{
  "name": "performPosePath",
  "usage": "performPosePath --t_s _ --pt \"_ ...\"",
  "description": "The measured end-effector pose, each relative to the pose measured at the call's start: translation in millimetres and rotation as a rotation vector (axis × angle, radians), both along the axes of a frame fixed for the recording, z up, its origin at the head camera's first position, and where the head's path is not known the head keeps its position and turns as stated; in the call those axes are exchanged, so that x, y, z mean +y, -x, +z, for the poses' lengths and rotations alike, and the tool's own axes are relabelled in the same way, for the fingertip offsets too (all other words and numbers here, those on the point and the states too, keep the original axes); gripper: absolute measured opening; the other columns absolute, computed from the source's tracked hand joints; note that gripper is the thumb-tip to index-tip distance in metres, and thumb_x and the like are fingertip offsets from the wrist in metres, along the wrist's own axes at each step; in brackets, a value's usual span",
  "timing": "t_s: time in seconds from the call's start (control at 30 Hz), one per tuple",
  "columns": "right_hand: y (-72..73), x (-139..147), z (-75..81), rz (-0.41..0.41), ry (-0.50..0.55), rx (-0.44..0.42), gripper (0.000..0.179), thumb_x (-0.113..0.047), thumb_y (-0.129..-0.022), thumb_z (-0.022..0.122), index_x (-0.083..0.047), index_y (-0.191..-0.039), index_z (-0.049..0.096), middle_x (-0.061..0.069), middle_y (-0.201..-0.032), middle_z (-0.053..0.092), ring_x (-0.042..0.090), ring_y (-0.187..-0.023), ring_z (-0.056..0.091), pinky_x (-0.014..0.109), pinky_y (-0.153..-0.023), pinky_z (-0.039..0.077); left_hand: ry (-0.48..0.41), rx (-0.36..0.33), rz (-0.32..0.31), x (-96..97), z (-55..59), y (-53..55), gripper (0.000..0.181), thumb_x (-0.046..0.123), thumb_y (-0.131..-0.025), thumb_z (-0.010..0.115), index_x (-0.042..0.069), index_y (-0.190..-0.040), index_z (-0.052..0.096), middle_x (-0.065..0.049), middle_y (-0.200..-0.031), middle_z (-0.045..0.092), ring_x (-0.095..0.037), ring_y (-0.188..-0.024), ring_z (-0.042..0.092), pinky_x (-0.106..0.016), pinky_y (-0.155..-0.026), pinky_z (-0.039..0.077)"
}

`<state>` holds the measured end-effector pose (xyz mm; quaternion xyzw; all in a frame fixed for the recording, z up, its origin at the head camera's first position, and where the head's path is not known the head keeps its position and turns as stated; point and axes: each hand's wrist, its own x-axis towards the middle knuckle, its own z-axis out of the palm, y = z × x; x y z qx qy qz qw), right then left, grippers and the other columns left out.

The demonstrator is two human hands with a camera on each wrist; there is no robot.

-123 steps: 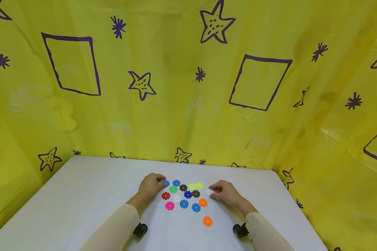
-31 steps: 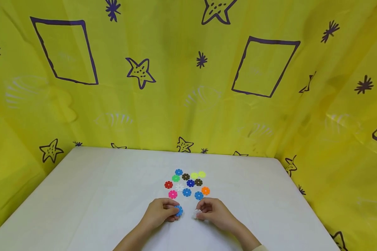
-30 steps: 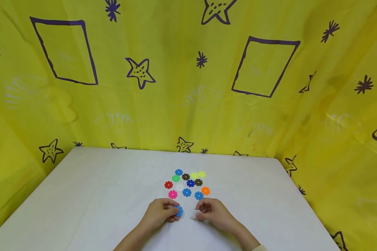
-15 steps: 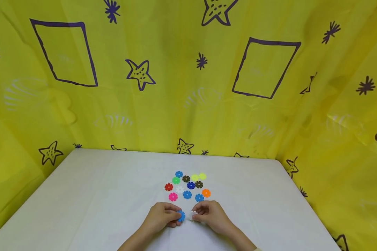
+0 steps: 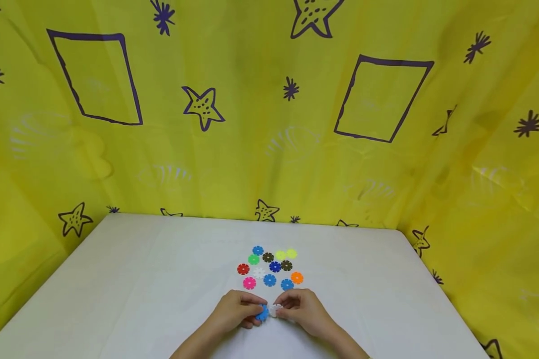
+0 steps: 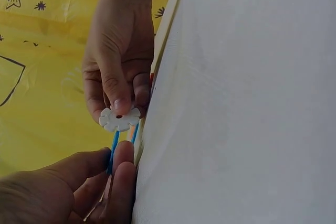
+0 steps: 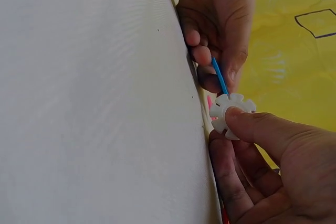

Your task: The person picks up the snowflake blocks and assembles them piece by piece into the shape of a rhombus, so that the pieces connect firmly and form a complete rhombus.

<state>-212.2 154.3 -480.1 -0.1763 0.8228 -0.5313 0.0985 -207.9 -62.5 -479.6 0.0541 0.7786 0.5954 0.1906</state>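
My left hand [image 5: 235, 311] pinches a blue notched disc [image 5: 263, 313] between thumb and fingers. A white notched disc [image 5: 275, 310] with a small central hole is pinched by my right hand [image 5: 303, 311]. Both hands are close together over the front middle of the table, and the two discs meet edge to edge. In the left wrist view the blue disc [image 6: 113, 148] is seen edge-on, at an angle to the flat face of the white disc [image 6: 119, 120]. The right wrist view has the blue disc [image 7: 219, 76] touching the white disc's rim [image 7: 242, 102]; how deep their slots sit together I cannot tell.
Beyond the hands, several notched discs lie flat and loosely grouped on the white table [image 5: 161, 279], among them a red disc [image 5: 243, 269], a pink disc [image 5: 249, 283] and an orange disc [image 5: 297, 277]. A yellow patterned curtain [image 5: 233, 164] stands along the table's back and sides.
Both hands came back from the scattered discs with a blue and a white one. Since a second ago they have closed the gap, bringing the two discs into contact.
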Motion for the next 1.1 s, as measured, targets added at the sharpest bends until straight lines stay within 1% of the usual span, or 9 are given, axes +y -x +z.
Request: performPosePath --t_s 0.13,0.2,0.37,0.5,0.63,0.8,0.93,1.1 --pt "-0.3 -2.9 -2.7 0.021 0.023 -0.011 0.012 -0.010 -0.084 0.077 -0.005 -0.095 0.074 0.005 -0.088 0.070 0.006 -0.074 0.060 0.016 -0.067 0.054 -0.066 -0.042 -0.014 -3.1 -2.9 2.1 0.025 0.011 -0.092 0.068 -0.003 -0.112 0.069 -0.009 -0.083 0.074 -0.012 -0.062 0.069 -0.027 -0.058 0.060" --pt "-0.6 -5.1 -4.0 0.025 0.021 -0.014 0.012 -0.011 -0.085 0.077 -0.005 -0.094 0.074 0.004 -0.087 0.069 0.005 -0.074 0.059 0.016 -0.067 0.053 -0.085 -0.064 -0.017 -4.6 -5.2 3.1 0.025 0.010 -0.091 0.068 -0.005 -0.112 0.068 -0.011 -0.083 0.074 -0.013 -0.063 0.069 -0.027 -0.059 0.060" --pt "-1.8 -8.6 -5.0 0.011 0.006 -0.020 0.012 -0.012 -0.084 0.078 -0.005 -0.093 0.074 0.002 -0.085 0.068 0.005 -0.073 0.058 0.016 -0.066 0.053 -0.086 -0.097 -0.003 -5.4 -8.4 5.1 0.021 0.010 -0.091 0.069 -0.005 -0.105 0.068 -0.010 -0.081 0.074 -0.015 -0.066 0.071 -0.027 -0.060 0.060" --pt "-2.3 -8.6 -4.5 -0.004 0.006 -0.019 0.011 -0.013 -0.084 0.078 -0.006 -0.092 0.074 0.002 -0.086 0.068 0.006 -0.073 0.059 0.015 -0.066 0.053 -0.087 -0.096 0.004 -4.5 -7.3 5.1 0.020 0.010 -0.091 0.070 -0.004 -0.104 0.068 -0.010 -0.082 0.074 -0.016 -0.068 0.072 -0.026 -0.061 0.060" --pt "-2.1 -8.3 -3.6 -0.018 0.023 -0.023 0.010 -0.012 -0.084 0.079 -0.006 -0.090 0.074 0.001 -0.085 0.069 0.006 -0.072 0.059 0.015 -0.065 0.053 -0.084 -0.078 0.010 -3.1 -4.9 3.7 0.019 0.010 -0.090 0.070 -0.005 -0.103 0.069 -0.011 -0.082 0.074 -0.017 -0.067 0.072 -0.026 -0.060 0.060" --pt "-1.7 -8.7 -3.5 -0.036 0.052 -0.035 0.009 -0.012 -0.083 0.079 -0.005 -0.088 0.074 0.002 -0.083 0.070 0.006 -0.069 0.060 0.015 -0.063 0.053 -0.051 -0.074 0.024 -2.3 -3.4 3.3 0.017 0.011 -0.090 0.071 -0.003 -0.099 0.072 -0.011 -0.078 0.074 -0.014 -0.064 0.071 -0.025 -0.058 0.060" --pt "-1.4 -9.0 -3.4 -0.039 0.071 -0.035 0.010 -0.011 -0.083 0.079 -0.003 -0.088 0.074 0.005 -0.084 0.071 0.006 -0.069 0.060 0.015 -0.063 0.053 -0.052 -0.078 0.006 -3.5 -4.0 4.5 0.017 0.012 -0.090 0.071 -0.002 -0.099 0.072 -0.011 -0.078 0.074 -0.013 -0.062 0.070 -0.026 -0.058 0.060" --pt "-0.3 -9.2 -4.1 -0.046 0.078 -0.025 0.009 -0.010 -0.083 0.079 -0.003 -0.087 0.074 0.007 -0.084 0.072 0.005 -0.068 0.061 0.014 -0.064 0.054 -0.087 -0.087 -0.027 -6.6 -2.6 6.5 0.019 0.010 -0.088 0.073 -0.004 -0.102 0.071 -0.012 -0.080 0.074 -0.013 -0.065 0.071 -0.026 -0.061 0.060"
